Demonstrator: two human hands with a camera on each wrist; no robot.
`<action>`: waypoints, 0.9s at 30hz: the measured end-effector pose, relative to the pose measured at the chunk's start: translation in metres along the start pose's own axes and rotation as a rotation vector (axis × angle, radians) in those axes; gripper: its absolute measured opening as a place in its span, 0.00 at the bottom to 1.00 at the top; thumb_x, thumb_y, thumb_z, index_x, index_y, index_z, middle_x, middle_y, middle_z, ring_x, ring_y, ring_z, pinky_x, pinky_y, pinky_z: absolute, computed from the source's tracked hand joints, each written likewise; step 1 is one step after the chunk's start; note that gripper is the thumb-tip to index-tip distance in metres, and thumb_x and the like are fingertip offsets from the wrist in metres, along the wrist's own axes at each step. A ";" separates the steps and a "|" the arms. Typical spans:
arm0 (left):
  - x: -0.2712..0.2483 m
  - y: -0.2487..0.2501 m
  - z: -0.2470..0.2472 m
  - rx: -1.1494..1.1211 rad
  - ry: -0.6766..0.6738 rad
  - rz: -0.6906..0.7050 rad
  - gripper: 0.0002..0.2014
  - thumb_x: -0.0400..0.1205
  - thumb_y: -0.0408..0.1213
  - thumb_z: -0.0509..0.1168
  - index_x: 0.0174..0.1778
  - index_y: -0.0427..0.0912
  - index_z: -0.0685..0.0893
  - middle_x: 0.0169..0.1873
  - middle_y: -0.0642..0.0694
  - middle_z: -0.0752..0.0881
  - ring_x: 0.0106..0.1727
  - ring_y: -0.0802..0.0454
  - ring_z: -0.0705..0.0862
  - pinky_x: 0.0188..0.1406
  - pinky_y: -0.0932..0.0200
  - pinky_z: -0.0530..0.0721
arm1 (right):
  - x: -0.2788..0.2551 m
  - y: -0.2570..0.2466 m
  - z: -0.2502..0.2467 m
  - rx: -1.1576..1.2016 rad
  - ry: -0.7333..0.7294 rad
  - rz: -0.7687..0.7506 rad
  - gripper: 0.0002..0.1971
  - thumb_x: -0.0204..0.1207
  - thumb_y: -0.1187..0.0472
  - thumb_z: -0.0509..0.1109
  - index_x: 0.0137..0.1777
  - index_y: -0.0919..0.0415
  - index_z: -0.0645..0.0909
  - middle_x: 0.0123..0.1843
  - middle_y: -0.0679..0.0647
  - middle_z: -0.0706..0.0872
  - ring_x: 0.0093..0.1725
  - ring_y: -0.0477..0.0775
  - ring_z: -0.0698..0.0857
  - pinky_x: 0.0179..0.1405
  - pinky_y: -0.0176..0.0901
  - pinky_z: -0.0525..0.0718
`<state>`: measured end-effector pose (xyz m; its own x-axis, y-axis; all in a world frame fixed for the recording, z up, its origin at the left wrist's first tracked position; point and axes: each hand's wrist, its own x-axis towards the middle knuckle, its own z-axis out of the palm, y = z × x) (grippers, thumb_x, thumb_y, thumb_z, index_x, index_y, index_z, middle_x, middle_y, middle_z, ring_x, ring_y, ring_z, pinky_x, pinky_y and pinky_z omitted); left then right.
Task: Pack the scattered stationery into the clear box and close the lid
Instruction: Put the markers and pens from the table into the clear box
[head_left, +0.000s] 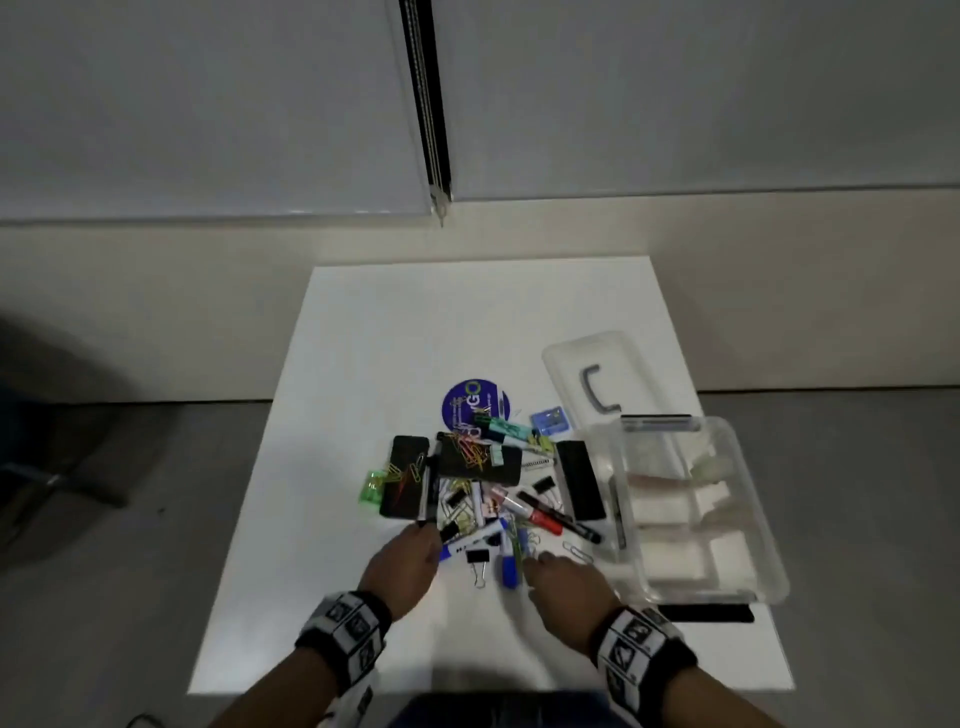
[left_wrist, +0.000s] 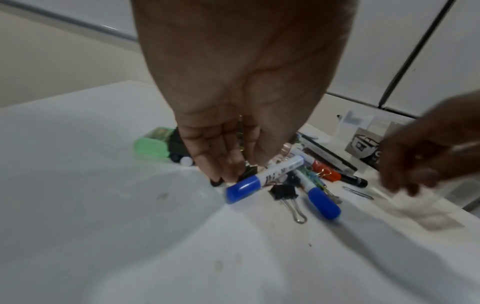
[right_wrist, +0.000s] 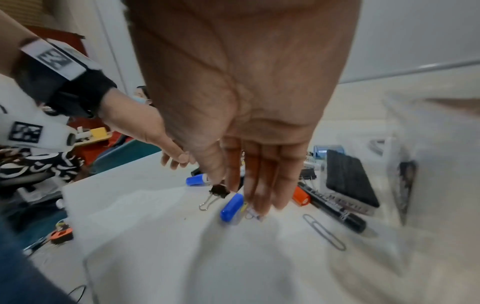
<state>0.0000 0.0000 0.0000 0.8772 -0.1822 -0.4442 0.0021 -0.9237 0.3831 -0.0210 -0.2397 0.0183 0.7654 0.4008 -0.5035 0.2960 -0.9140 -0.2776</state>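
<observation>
Near edge: bare white table (head_left: 322, 597) in front of the pile, open on the left side as well.

Left hand (head_left: 402, 564): palm down at the near left of the pile, fingers (left_wrist: 221, 162) straight and close together, tips at a blue-capped marker (left_wrist: 262, 179); whether they have hold of it cannot be told. That marker's long axis runs diagonally, cap toward the near left.

Right hand (head_left: 563, 584): palm down, fingers (right_wrist: 259, 185) extended and loose, holding nothing, tips just above a second blue-capped marker (right_wrist: 232, 207). Its cap points to the near edge, barrel running away into the pile.

Between the two caps: one black binder clip (head_left: 478, 560), wire handles toward the near edge. One silver paper clip (right_wrist: 323, 231) lies apart, to the right of the right hand.

Mid pile: one red marker (head_left: 540, 514) and one black marker (head_left: 569, 522), parallel, slanting from far left to near right. Three black erasers (head_left: 581, 480), long axes roughly near to far. Coloured paper clips heaped on two of them; count not legible. One green clip box (head_left: 371, 487) at the left fringe.

Right: clear box (head_left: 748, 457), open, against the table's right edge, overhanging it slightly.

Far: one round purple disc (head_left: 467, 410), one small blue box (head_left: 549, 422), and the clear lid (head_left: 576, 353) with grey handle, lying flat behind the box. Beyond these the table is bare to its far edge.
</observation>
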 end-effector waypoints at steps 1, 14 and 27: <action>0.007 0.011 -0.007 0.019 0.009 -0.023 0.10 0.84 0.42 0.57 0.54 0.42 0.78 0.55 0.43 0.81 0.53 0.40 0.83 0.50 0.50 0.81 | 0.013 0.001 -0.007 0.024 0.073 0.073 0.21 0.81 0.64 0.57 0.74 0.59 0.69 0.65 0.59 0.80 0.61 0.63 0.84 0.52 0.53 0.83; 0.044 0.029 0.017 0.043 0.005 0.001 0.18 0.78 0.39 0.64 0.64 0.44 0.74 0.59 0.41 0.82 0.58 0.41 0.81 0.54 0.50 0.80 | 0.096 0.026 -0.007 -0.028 0.096 0.285 0.28 0.74 0.60 0.69 0.74 0.64 0.68 0.71 0.61 0.75 0.70 0.63 0.74 0.66 0.54 0.74; 0.042 0.018 0.019 0.044 0.067 -0.411 0.21 0.85 0.41 0.57 0.71 0.36 0.66 0.71 0.33 0.70 0.51 0.34 0.87 0.46 0.47 0.83 | 0.091 0.020 -0.003 -0.069 0.112 0.286 0.31 0.69 0.66 0.74 0.71 0.65 0.67 0.68 0.64 0.75 0.66 0.66 0.77 0.64 0.55 0.76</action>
<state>0.0277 -0.0304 -0.0268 0.8368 0.2261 -0.4986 0.3398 -0.9286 0.1491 0.0561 -0.2216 -0.0303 0.8802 0.1207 -0.4590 0.0944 -0.9923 -0.0799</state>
